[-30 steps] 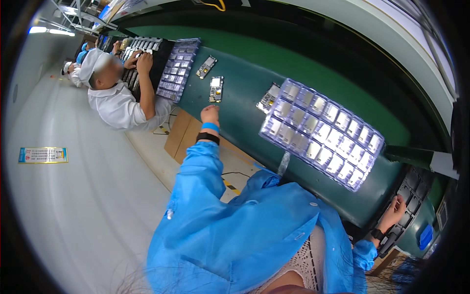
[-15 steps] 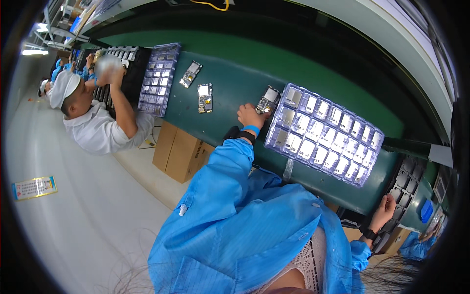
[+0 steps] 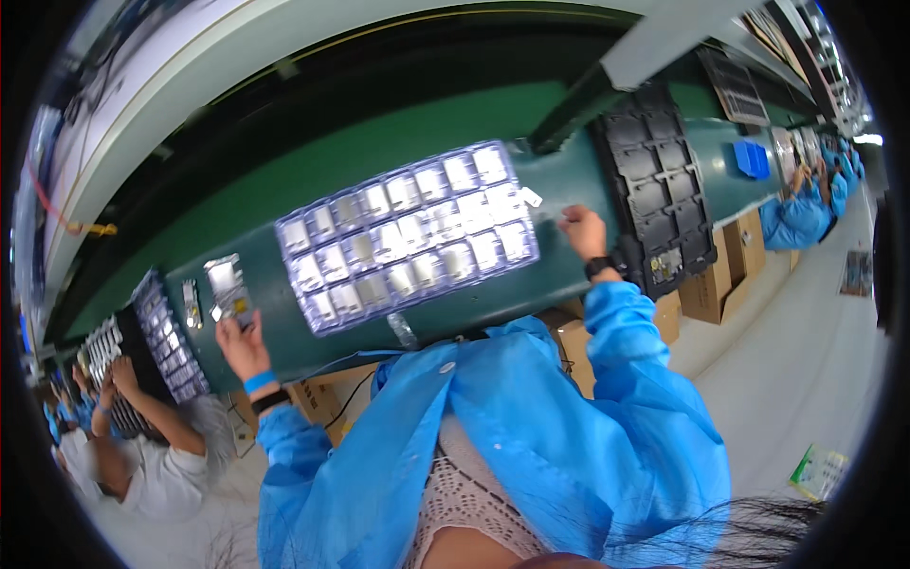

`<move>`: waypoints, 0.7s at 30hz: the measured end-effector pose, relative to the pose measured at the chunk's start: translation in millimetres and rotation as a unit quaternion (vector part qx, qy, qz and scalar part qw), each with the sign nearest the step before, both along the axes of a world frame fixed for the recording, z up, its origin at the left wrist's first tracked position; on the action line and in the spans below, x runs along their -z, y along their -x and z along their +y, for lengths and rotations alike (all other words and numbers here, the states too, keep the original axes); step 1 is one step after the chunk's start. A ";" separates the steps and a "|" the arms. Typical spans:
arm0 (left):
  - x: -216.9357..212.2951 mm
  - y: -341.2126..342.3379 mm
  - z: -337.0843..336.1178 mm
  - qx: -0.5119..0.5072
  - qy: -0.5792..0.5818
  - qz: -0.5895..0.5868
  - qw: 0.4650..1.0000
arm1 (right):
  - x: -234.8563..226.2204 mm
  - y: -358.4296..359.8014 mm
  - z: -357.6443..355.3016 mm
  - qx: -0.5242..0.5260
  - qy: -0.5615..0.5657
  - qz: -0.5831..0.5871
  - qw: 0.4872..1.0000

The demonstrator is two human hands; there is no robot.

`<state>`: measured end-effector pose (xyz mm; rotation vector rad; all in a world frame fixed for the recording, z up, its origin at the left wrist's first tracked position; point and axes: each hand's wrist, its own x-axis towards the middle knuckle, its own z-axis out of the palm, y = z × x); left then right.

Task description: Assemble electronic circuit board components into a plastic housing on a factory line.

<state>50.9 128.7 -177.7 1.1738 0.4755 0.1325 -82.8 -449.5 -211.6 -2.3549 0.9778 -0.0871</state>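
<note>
Circuit board (image 3: 227,277) | long axis outward, silver farthest | left fingers (image 3: 257,329) spread — right fingers (image 3: 574,224) unclear

Black tray (image 3: 664,201), green table (image 3: 559,284), blue sleeves (image 3: 633,341)

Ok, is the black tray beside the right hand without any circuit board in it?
No, a circuit board lies in the black tray, at the end nearest the person.
</note>
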 end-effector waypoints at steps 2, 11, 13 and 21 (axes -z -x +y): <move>-39.4 9.3 -9.5 0.016 0.023 -0.034 0.999 | 18.6 -10.5 -1.0 -0.005 -0.002 -0.005 1.000; -131.2 39.3 -130.5 0.173 0.099 -0.086 0.976 | 58.0 -58.2 5.5 -0.051 0.103 -0.036 0.993; -142.4 40.5 -159.1 0.212 0.087 -0.072 0.971 | 58.9 -60.9 -1.8 -0.103 0.044 0.018 0.994; -168.3 59.0 -252.6 0.323 0.027 0.011 0.946 | -119.1 -47.9 -8.5 -0.031 -0.105 -0.199 0.974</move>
